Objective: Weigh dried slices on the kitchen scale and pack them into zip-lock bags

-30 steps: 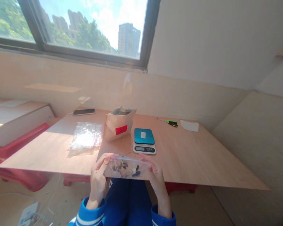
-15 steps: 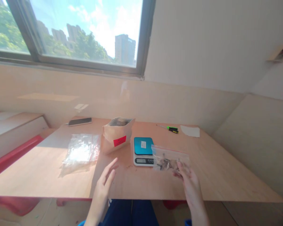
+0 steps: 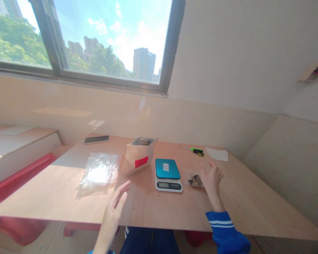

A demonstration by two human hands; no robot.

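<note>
A small clear zip bag (image 3: 194, 180) with dark brown dried pieces in it lies on the table, just right of the digital kitchen scale (image 3: 169, 187). My right hand (image 3: 211, 178) is over the bag's right part, fingers loosely bent and apart; it hides that part, and whether they touch is unclear. The scale has a blue top plate with nothing on it. My left hand (image 3: 116, 204) hovers open at the table's front, fingers stretched, holding nothing. Beyond it stands an open kraft pouch (image 3: 132, 162) with a red label.
A stack of clear plastic bags (image 3: 98, 173) lies at the left, with a phone (image 3: 96, 139) behind. Screwdrivers (image 3: 197, 151) and a white paper piece (image 3: 217, 154) are at the back right. Small crumbs lie before the scale. Red stools (image 3: 23, 229) stand below the table.
The bag of dried pieces has gone from being held up in front of the scale to lying on the table at its right. My right hand has let go. The view has shifted slightly.
</note>
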